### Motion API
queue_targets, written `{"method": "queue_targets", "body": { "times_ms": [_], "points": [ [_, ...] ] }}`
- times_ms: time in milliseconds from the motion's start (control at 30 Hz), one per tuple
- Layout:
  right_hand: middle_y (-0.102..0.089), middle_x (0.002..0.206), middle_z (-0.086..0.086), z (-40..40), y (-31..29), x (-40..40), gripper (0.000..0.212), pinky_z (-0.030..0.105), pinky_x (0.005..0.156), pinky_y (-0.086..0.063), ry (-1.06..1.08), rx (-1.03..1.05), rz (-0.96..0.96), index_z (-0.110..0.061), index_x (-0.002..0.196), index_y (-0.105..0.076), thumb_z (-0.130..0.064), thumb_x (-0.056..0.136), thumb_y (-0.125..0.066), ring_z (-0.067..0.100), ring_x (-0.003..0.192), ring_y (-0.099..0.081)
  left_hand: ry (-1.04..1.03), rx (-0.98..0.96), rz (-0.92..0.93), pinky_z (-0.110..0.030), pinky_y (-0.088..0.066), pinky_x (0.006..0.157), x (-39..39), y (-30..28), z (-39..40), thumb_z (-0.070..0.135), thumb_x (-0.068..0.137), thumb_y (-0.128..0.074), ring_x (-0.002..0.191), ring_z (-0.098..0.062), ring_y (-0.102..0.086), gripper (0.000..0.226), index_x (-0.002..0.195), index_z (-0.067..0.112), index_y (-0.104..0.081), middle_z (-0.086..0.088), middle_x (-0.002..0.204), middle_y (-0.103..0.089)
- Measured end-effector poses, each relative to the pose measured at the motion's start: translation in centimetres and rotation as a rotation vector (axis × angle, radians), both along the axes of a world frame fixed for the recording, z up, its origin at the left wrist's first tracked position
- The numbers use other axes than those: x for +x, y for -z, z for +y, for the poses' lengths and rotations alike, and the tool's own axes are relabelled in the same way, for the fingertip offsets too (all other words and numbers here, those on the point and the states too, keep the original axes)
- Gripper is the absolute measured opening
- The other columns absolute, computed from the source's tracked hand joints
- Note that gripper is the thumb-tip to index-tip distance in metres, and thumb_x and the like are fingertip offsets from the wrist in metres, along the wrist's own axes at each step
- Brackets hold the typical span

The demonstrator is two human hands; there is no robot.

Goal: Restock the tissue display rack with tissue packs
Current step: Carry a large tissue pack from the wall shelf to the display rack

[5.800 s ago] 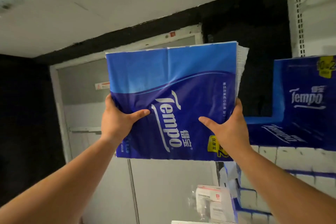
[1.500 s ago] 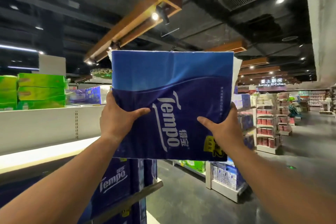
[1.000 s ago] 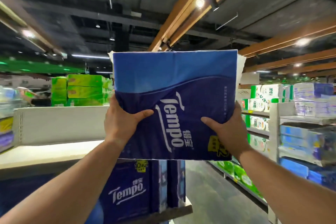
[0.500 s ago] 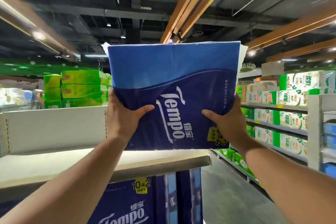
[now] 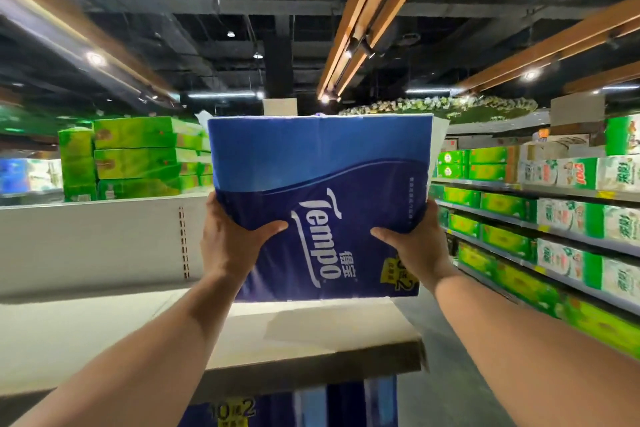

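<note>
1. While both arms reach up and forward, the left hand [image 5: 231,242] grips the lower left edge of the blue pack [image 5: 320,204], thumb across its front and fingers hidden behind.
2. Opposite it, the right hand [image 5: 417,246] clamps the lower right edge the same way, thumb pointing inward.
3. Between the hands, the pack stands upright, its bottom edge at or just above the white top shelf [image 5: 138,329]; contact cannot be told.
4. Below the grip, under that shelf, sit more blue packs [image 5: 311,406].
5. Behind and left of the pack are stacked green boxes [image 5: 138,156].
6. Right of the grip, across the aisle, run shelves [image 5: 561,239] of green and white packs.
</note>
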State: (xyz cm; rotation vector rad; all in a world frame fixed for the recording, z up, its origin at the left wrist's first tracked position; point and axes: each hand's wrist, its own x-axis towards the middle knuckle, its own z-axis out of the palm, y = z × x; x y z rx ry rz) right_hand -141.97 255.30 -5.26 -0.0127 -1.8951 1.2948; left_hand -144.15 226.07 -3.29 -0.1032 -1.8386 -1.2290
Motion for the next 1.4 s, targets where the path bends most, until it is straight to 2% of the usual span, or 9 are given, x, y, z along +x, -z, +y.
{"method": "queue_targets", "body": {
  "times_ms": [200, 467, 667, 900, 1000, 1100, 1167, 1300, 1400],
  "points": [
    [-0.062, 0.119, -0.005, 1.0, 1.8, -7.6, 0.086, 0.038, 0.091, -0.048, -0.098, -0.013, -0.053, -0.022, 0.132, -0.040, -0.031, 0.066, -0.094, 0.020, 0.103, -0.059, -0.066, -0.014, -0.059, -0.039, -0.047, 0.098, -6.1, 1.8, 0.8, 0.047, 0.048, -0.103, 0.120, -0.031, -0.060, 0.113, 0.141, 0.012, -0.048, -0.009, 0.132, -0.062],
    [-0.063, 0.120, -0.001, 1.0, 4.2, -16.7, 0.076, 0.050, 0.100, -0.050, -0.195, -0.050, -0.110, -0.032, 0.125, -0.039, -0.029, 0.071, -0.092, 0.028, 0.109, -0.061, -0.108, -0.024, -0.129, -0.041, -0.046, 0.101, -13.2, 4.2, 0.5, 0.045, 0.048, -0.103, 0.123, -0.033, -0.058, 0.116, 0.143, 0.010, -0.048, -0.011, 0.135, -0.057],
    [-0.060, 0.119, 0.000, 1.2, 4.6, -21.9, 0.086, 0.037, 0.092, -0.045, -0.199, -0.093, -0.151, -0.023, 0.141, -0.039, -0.022, 0.073, -0.092, 0.028, 0.109, -0.057, -0.071, 0.017, -0.143, -0.032, -0.042, 0.106, -18.1, 4.9, 0.7, 0.034, 0.049, -0.105, 0.127, -0.031, -0.055, 0.119, 0.148, 0.006, -0.045, -0.013, 0.140, -0.057],
    [-0.059, 0.130, 0.001, 1.5, 5.1, -25.1, 0.098, 0.040, 0.099, -0.048, -0.216, -0.086, -0.163, -0.027, 0.146, -0.032, -0.024, 0.069, -0.093, 0.028, 0.117, -0.057, -0.111, -0.035, -0.191, -0.037, -0.048, 0.107, -21.9, 5.1, 0.4, 0.049, 0.046, -0.103, 0.125, -0.029, -0.058, 0.123, 0.147, 0.012, -0.043, -0.009, 0.140, -0.057],
    [-0.058, 0.130, -0.004, 1.8, 5.2, -25.2, 0.103, 0.051, 0.103, -0.049, -0.240, -0.093, -0.171, -0.035, 0.143, -0.030, -0.029, 0.064, -0.096, 0.026, 0.118, -0.057, -0.102, -0.054, -0.227, -0.036, -0.041, 0.114, -22.0, 4.9, 0.2, 0.038, 0.054, -0.103, 0.133, -0.029, -0.050, 0.123, 0.152, 0.009, -0.035, -0.012, 0.147, -0.047],
    [-0.053, 0.131, -0.002, 1.8, 4.5, -24.5, 0.103, 0.045, 0.103, -0.046, -0.221, -0.060, -0.232, -0.028, 0.146, -0.027, -0.024, 0.068, -0.094, 0.024, 0.117, -0.053, -0.072, -0.060, -0.303, -0.032, -0.036, 0.116, -21.7, 4.2, 0.5, 0.030, 0.058, -0.103, 0.137, -0.029, -0.048, 0.123, 0.154, 0.007, -0.028, -0.011, 0.149, -0.043],
    [-0.050, 0.136, 0.002, 1.4, 3.8, -23.8, 0.108, 0.051, 0.105, -0.047, -0.182, -0.080, -0.251, -0.029, 0.147, -0.025, -0.029, 0.064, -0.096, 0.031, 0.123, -0.052, -0.060, -0.069, -0.371, -0.033, -0.038, 0.115, -21.0, 3.5, 0.7, 0.036, 0.056, -0.102, 0.136, -0.030, -0.050, 0.124, 0.152, 0.008, -0.029, -0.010, 0.147, -0.046],
    [-0.034, 0.154, 0.012, 0.5, 3.1, -22.1, 0.127, 0.054, 0.113, -0.038, -0.056, 0.031, -0.312, -0.019, 0.158, -0.008, -0.041, 0.066, -0.093, 0.039, 0.137, -0.039, -0.162, -0.159, -0.433, -0.048, -0.042, 0.116, -19.2, 3.0, 0.3, 0.088, 0.029, -0.084, 0.135, -0.035, -0.051, 0.161, 0.156, 0.010, -0.025, -0.010, 0.148, -0.049],
    [-0.021, 0.161, 0.011, 0.2, 2.7, -20.1, 0.130, 0.054, 0.116, -0.033, 0.004, 0.180, -0.297, -0.019, 0.159, 0.000, -0.051, 0.070, -0.088, 0.035, 0.145, -0.030, -0.288, -0.365, -0.515, -0.050, -0.035, 0.120, -17.0, 2.7, 0.7, 0.082, 0.055, -0.083, 0.146, -0.038, -0.037, 0.155, 0.164, 0.007, -0.002, -0.016, 0.162, -0.032]
  ]
}}
